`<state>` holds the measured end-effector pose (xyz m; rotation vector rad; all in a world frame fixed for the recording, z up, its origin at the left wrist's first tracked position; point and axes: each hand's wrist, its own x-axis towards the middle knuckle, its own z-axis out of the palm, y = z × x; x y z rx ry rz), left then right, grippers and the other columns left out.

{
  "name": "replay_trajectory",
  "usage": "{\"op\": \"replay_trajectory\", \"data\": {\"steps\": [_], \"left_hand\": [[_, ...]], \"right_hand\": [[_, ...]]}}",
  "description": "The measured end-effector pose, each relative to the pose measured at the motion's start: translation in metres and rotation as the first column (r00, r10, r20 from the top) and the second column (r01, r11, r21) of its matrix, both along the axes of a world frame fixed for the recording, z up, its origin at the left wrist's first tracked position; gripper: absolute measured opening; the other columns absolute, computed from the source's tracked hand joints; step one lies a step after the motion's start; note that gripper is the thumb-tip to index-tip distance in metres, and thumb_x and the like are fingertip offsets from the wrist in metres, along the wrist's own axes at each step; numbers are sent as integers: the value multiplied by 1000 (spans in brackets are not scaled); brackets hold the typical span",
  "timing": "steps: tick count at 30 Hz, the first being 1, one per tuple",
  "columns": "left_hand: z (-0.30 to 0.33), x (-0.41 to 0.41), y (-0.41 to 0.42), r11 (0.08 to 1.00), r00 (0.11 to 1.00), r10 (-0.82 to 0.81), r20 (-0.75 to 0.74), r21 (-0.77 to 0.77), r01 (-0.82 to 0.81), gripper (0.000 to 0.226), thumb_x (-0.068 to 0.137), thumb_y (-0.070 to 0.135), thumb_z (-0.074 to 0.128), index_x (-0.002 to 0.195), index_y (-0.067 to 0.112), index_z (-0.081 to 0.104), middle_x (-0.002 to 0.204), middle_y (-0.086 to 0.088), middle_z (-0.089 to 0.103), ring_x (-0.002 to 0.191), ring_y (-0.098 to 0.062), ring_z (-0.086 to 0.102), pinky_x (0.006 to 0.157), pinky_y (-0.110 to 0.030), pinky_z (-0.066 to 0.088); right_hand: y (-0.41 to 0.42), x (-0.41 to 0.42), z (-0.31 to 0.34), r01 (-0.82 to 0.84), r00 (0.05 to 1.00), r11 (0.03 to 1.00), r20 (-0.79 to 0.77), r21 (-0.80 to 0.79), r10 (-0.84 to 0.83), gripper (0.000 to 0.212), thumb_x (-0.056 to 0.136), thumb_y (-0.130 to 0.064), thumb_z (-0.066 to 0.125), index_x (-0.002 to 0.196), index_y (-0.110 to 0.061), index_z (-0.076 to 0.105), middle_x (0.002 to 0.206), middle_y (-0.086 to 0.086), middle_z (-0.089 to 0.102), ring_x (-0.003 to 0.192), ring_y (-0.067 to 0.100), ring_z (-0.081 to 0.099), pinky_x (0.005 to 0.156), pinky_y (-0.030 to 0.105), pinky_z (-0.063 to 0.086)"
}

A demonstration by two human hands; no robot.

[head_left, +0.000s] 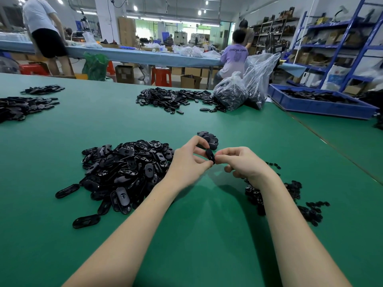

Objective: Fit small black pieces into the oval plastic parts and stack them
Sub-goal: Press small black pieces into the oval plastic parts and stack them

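Observation:
Both hands meet above the green table and hold one black oval plastic part (210, 155) on edge between them. My left hand (189, 160) pinches it from the left with thumb and fingers. My right hand (240, 160) pinches its lower end from the right. A big heap of black oval parts (124, 170) lies just left of my left hand. A small stack of ovals (209, 138) sits right behind the hands. Small black pieces (290, 193) are scattered under and to the right of my right forearm. Whether a small piece sits in the held oval is hidden.
More heaps of black parts lie at the far left (20, 106) and far centre (174, 98). Two clear plastic bags (244, 90) stand beside them. A blue bin (319, 104) with parts is at the far right. People work at another table behind.

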<state>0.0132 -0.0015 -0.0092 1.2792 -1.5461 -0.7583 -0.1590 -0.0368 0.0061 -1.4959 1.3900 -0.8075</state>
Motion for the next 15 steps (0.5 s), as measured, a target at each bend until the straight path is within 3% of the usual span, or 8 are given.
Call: {"op": "replay_trajectory", "data": {"steps": [4, 15], "left_hand": [[-1, -2, -1, 1000, 1000, -11, 29, -26, 12, 35, 79, 7, 77, 95, 31, 57, 88, 8, 72, 67, -10, 73, 61, -11, 47], [-4, -1, -4, 998, 999, -20, 44, -52, 23, 39, 80, 7, 75, 90, 39, 55, 92, 3, 73, 68, -12, 73, 65, -14, 51]], "right_hand": [[2, 1, 0, 25, 1000, 1000, 6, -5, -25, 4, 88, -18, 75, 85, -21, 76, 73, -8, 69, 56, 9, 49, 42, 16, 31], [0, 0, -1, 48, 998, 998, 40, 30, -50, 2, 87, -20, 76, 86, -21, 78, 75, -8, 71, 55, 9, 46, 41, 16, 28]]}}
